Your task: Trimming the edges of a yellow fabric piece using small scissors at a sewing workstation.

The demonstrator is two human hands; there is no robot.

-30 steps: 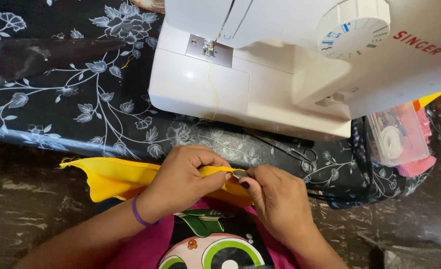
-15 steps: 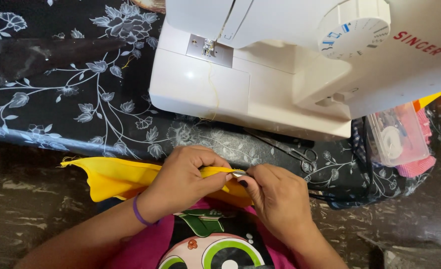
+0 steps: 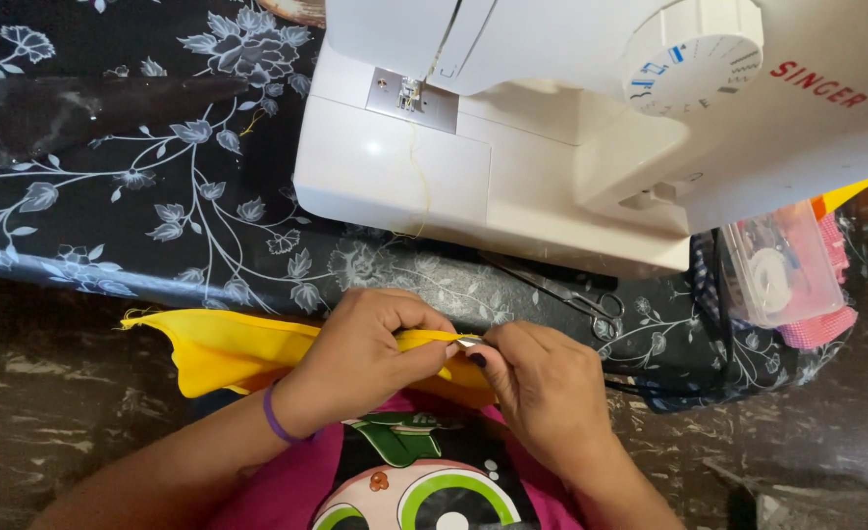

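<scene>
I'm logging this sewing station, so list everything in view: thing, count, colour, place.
sewing machine: one, white, on the table, top centre and right.
tablecloth: one, black with pale flowers, under the machine.
yellow thread: one strand, hanging from the needle area.
scissors: one, dark metal, on the cloth by the machine's front edge.
plastic box: one, clear, right of the machine.
pink checked cloth: one, under the box.
yellow fabric: one piece, held at the table edge.
wristband: one, purple, left wrist.
left hand: pinching the fabric.
right hand: pinching a small silvery item at the fabric's edge.
</scene>
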